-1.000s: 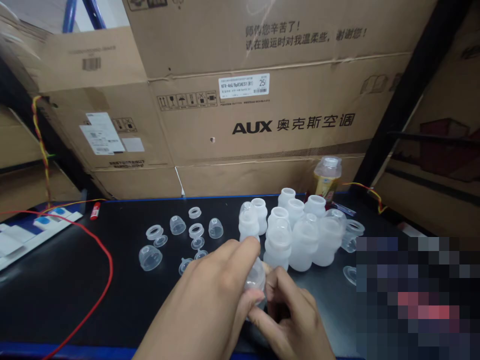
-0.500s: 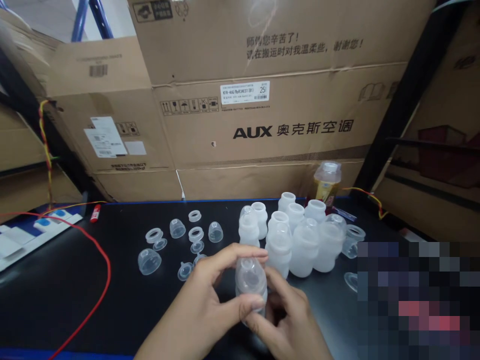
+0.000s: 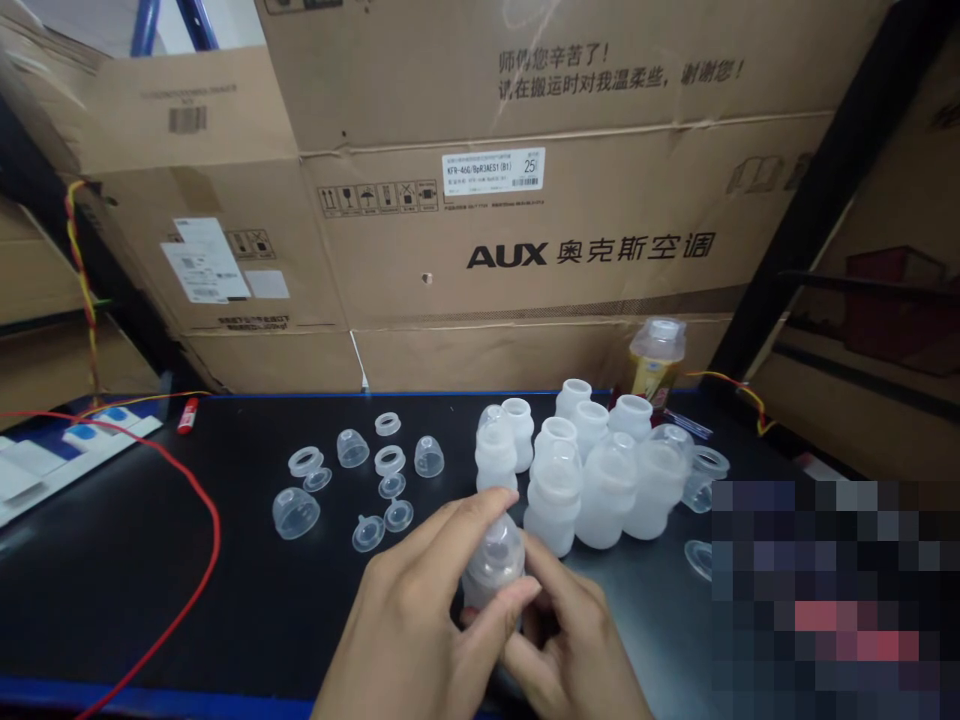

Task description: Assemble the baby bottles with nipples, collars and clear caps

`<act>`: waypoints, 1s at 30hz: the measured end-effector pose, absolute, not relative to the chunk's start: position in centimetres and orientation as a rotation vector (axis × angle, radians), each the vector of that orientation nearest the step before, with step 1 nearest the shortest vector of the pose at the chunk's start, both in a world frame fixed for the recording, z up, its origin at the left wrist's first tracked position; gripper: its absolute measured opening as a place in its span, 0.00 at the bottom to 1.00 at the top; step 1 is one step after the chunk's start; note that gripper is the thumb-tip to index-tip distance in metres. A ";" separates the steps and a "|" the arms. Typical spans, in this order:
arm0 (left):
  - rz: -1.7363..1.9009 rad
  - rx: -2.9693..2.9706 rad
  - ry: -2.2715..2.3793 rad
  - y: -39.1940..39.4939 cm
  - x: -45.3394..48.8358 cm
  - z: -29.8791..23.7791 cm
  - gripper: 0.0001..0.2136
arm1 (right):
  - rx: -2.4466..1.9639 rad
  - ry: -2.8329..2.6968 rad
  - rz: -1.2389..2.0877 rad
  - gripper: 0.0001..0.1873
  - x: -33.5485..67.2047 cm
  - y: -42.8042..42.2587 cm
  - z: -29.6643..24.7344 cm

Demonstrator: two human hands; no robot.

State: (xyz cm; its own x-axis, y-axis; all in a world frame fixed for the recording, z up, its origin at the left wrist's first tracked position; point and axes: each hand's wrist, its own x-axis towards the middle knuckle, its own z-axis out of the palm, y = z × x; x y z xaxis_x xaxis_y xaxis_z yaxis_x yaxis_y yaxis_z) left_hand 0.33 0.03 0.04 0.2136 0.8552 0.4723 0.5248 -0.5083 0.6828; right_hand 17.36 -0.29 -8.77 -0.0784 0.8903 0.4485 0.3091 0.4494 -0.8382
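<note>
Both hands are around one small translucent baby bottle point(image 3: 495, 560) with a clear domed cap, above the front of the black table. My left hand point(image 3: 420, 600) curls over its left side, fingers by the cap and thumb across the front. From the right, my right hand point(image 3: 566, 625) grips lower down; its fingers hide the bottle's base. Just beyond stand several frosted baby bottles point(image 3: 551, 505), some with clear caps and others with bare necks. Left of my hands lie clear caps point(image 3: 297, 514), ring collars point(image 3: 389, 461) and thin sealing discs point(image 3: 368, 533).
A large cardboard box point(image 3: 585, 310) walls off the back. An amber drink bottle point(image 3: 654, 365) stands behind the baby bottles. A red cable point(image 3: 214, 500) loops across the table's left side, near a white power strip point(image 3: 82, 460) and a red marker point(image 3: 188, 415). A pixelated patch covers the lower right.
My left hand has shifted slightly right, its fingers and thumb still around the bottle. The bottle has moved a little left and the view has tilted slightly. Both hands keep hold of it.
</note>
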 end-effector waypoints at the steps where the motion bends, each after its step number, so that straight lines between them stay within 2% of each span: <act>1: 1.208 2.121 1.288 0.1 0.3 0.1 0.23 | -1.061 -1.621 0.662 0.28 17.3 -0.3 -8.9; 7: 1.068 1.892 1.066 1.6 -0.5 1.4 0.21 | -1.081 -1.669 0.526 0.25 17.2 -0.4 -9.4; 13: 0.773 1.746 0.907 3.0 -1.7 3.6 0.23 | -1.050 -1.680 0.590 0.24 17.1 -0.4 -8.9; 18: 0.663 1.673 0.716 4.2 -2.3 4.7 0.20 | -1.055 -1.629 0.674 0.24 17.0 -0.3 -8.4; 21: 0.717 1.677 0.812 4.1 -2.0 4.7 0.23 | -1.063 -1.614 0.694 0.23 16.9 -0.3 -8.4; 24: 0.821 1.747 1.015 3.4 -1.3 4.5 0.25 | -1.059 -1.591 0.711 0.30 16.9 -0.4 -8.6; 26: 0.894 1.781 1.078 3.1 -0.5 4.3 0.22 | -1.041 -1.538 0.748 0.33 16.8 -0.5 -8.7; 30: 1.012 1.885 1.157 2.9 1.3 4.1 0.16 | -1.014 -1.514 0.725 0.27 16.6 -0.7 -9.2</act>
